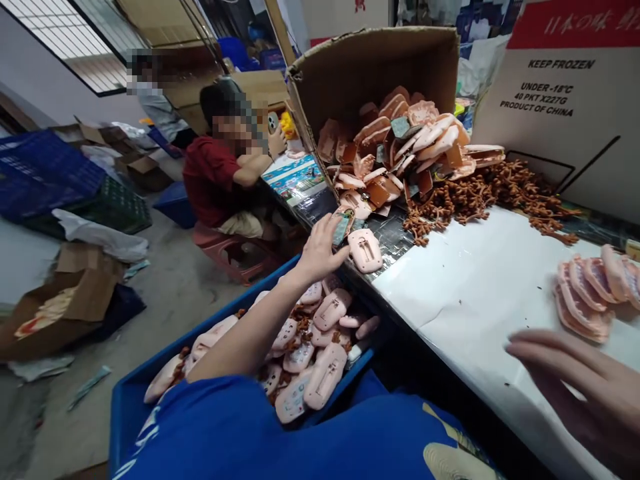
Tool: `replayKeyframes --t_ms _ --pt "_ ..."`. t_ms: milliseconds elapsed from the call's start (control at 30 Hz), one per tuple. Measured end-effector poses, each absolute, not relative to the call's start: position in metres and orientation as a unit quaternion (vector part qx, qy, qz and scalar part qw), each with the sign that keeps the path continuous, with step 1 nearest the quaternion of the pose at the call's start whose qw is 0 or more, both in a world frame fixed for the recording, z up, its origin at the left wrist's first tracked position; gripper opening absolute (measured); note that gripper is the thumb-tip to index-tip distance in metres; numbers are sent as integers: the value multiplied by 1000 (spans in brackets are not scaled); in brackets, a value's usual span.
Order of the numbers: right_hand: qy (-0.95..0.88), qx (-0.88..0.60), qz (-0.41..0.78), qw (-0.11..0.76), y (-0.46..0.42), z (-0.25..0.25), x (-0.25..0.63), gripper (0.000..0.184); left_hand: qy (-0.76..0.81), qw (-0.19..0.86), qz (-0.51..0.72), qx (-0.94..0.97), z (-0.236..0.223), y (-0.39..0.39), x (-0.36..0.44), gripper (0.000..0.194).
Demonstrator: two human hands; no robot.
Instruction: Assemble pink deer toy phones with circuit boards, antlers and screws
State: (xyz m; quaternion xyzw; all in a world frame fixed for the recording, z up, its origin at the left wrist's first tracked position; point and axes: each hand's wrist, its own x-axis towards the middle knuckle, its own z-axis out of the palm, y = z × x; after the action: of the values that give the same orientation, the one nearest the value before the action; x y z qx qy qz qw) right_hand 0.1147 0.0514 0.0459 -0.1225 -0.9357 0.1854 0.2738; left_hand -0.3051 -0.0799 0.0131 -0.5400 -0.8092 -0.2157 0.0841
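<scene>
My left hand [323,248] is at the table's left edge, fingers spread, with nothing visibly in its grasp. Its fingertips are by a piece with a green circuit board [342,228], and its thumb is close to a pink plastic shell [366,251] with a slot in its middle; whether it touches either I cannot tell. Over the white sheet [450,287] on the right, my right hand [565,373] is slightly blurred, its fingers stretched out and nothing seen in them. Just beyond it stands a row of pink shell halves [587,293].
A tipped cardboard box [375,67] spills pink shells and boards onto the table, beside a heap of brown branching parts [465,197]. Below my left arm, a blue crate [123,400] holds pink shells. A seated person [213,173] works beyond; a printed carton [555,140] stands at right.
</scene>
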Motion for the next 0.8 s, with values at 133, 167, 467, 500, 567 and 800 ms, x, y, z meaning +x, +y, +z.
replayKeyframes --t_ms 133,167,467,500,567,800 --pt "-945 -48 234 224 65 57 17 16 -857 35 -265 -441 8 -53 -329 86" --pt "-945 -36 241 218 66 57 -2 16 -859 29 -267 -436 8 -47 -332 84" --pt "-929 -27 276 245 76 40 -36 15 -823 38 -340 -453 32 -56 -336 87" --pt "-925 -35 273 262 76 43 -32 15 -794 42 -358 -489 38 -58 -329 88" --pt "-913 -57 268 301 74 52 -21 16 -722 32 -367 -585 49 -59 -306 88" --pt "-904 -148 207 343 49 63 56 26 -442 -113 -302 -837 45 -36 -181 93"
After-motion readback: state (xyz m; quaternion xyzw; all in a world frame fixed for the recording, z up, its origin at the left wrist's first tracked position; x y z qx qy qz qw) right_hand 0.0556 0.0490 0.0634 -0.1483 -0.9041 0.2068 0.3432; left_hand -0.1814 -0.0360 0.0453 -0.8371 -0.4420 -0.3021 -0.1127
